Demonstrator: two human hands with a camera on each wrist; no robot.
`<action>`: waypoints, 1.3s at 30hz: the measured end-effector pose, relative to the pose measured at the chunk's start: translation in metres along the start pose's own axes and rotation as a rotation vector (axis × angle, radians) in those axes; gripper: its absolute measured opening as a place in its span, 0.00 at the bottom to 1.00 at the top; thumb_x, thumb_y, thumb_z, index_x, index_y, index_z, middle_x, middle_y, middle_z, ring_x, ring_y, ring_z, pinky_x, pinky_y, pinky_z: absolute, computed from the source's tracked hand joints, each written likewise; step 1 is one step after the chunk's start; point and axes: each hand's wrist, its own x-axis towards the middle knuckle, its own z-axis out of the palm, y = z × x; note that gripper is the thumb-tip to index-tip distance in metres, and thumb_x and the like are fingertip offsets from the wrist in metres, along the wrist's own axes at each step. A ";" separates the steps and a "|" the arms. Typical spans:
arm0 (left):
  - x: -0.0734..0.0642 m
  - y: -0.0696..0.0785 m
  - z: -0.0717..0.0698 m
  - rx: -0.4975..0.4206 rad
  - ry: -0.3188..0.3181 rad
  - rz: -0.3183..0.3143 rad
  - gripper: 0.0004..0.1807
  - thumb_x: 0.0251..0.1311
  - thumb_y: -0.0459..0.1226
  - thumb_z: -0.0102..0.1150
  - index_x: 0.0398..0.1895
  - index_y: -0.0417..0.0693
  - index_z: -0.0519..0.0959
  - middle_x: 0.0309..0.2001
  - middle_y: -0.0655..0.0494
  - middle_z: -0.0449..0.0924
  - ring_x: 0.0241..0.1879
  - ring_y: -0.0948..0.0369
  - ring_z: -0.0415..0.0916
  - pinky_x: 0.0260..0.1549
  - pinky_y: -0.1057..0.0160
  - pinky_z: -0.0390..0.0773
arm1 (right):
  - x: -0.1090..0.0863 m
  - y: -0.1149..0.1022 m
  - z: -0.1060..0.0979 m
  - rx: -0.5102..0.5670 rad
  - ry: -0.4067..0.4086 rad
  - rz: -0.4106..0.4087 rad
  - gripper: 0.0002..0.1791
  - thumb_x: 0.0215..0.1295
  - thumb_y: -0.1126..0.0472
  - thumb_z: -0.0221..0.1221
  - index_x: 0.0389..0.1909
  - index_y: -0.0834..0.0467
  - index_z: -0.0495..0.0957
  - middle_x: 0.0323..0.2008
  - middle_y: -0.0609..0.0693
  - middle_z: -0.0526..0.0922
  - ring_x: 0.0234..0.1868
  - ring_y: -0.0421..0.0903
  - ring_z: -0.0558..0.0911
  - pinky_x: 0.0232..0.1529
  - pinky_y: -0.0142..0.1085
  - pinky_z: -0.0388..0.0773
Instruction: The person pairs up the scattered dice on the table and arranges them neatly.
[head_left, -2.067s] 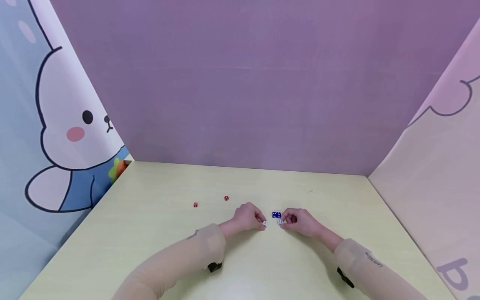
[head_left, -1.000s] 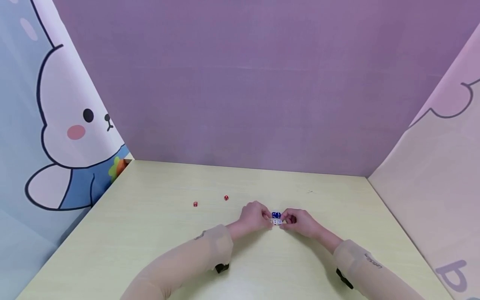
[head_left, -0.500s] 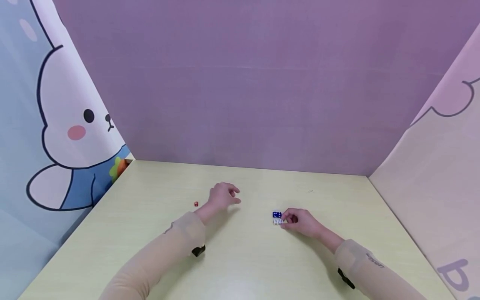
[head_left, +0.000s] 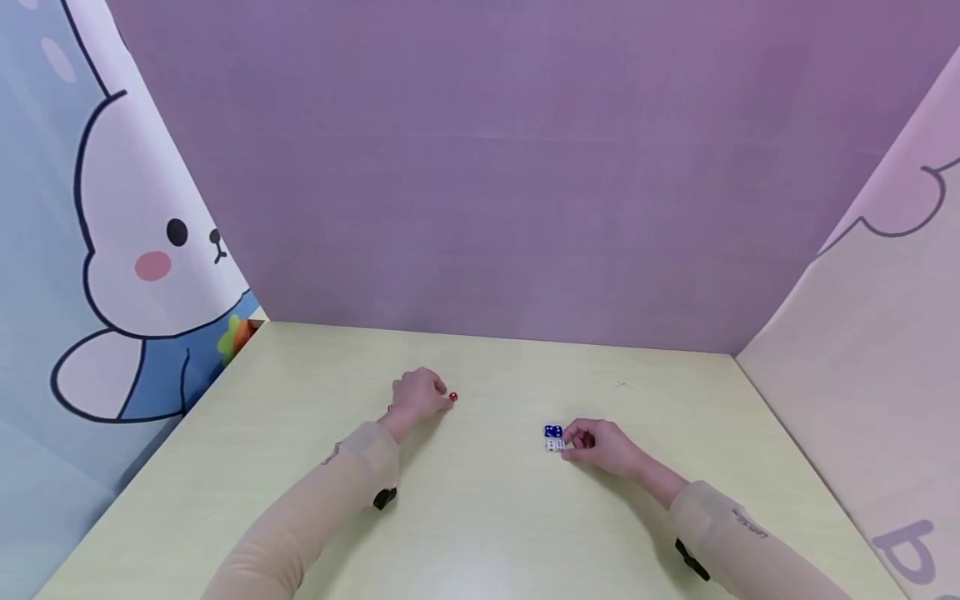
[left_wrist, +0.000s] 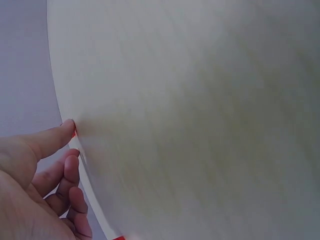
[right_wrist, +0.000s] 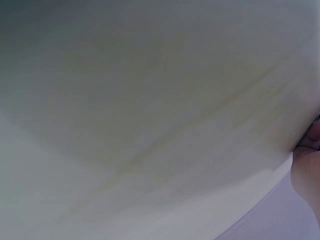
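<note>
My left hand (head_left: 420, 393) reaches to a red die (head_left: 453, 397) on the table, thumb and forefinger on either side of it. In the left wrist view the thumb is against the red die (left_wrist: 74, 133), while a small gap shows before the forefinger tip. Another red die (head_left: 390, 408) is mostly hidden behind this hand. My right hand (head_left: 603, 446) pinches the right one of two white dice (head_left: 551, 446), which lie side by side. Blue dice (head_left: 552, 431) form a row just behind the white ones. Only part of the right hand (right_wrist: 306, 172) shows in its wrist view.
The pale wooden table (head_left: 480, 517) runs back to a purple panel (head_left: 480, 208). Cloth with cartoon prints (head_left: 112, 250) hangs at the left, and a pale pink cloth (head_left: 862, 350) stands at the right. A small dark mark (head_left: 620, 384) lies on the tabletop.
My left hand set a white die beside the other white die, let it go, and moved left to the red die with its fingers closing in. The right hand stayed in place.
</note>
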 end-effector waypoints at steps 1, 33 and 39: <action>0.000 0.000 0.000 0.001 0.001 0.000 0.11 0.44 0.42 0.73 0.30 0.48 0.84 0.34 0.58 0.84 0.41 0.52 0.76 0.50 0.49 0.64 | 0.000 0.000 0.000 -0.001 0.001 0.001 0.10 0.56 0.57 0.66 0.36 0.54 0.78 0.24 0.45 0.71 0.25 0.38 0.67 0.26 0.27 0.66; 0.001 0.022 0.021 -0.013 0.008 0.081 0.07 0.47 0.44 0.71 0.20 0.54 0.83 0.24 0.64 0.81 0.32 0.58 0.76 0.45 0.51 0.65 | -0.004 0.000 -0.001 -0.004 0.019 -0.023 0.12 0.56 0.59 0.66 0.39 0.57 0.78 0.25 0.47 0.73 0.26 0.38 0.68 0.27 0.27 0.67; -0.005 0.030 0.026 -0.031 -0.025 0.144 0.05 0.46 0.43 0.72 0.22 0.56 0.84 0.25 0.65 0.82 0.33 0.59 0.76 0.43 0.53 0.65 | -0.004 0.000 -0.001 0.000 0.019 -0.029 0.12 0.56 0.59 0.66 0.39 0.57 0.78 0.26 0.46 0.73 0.26 0.38 0.68 0.27 0.27 0.67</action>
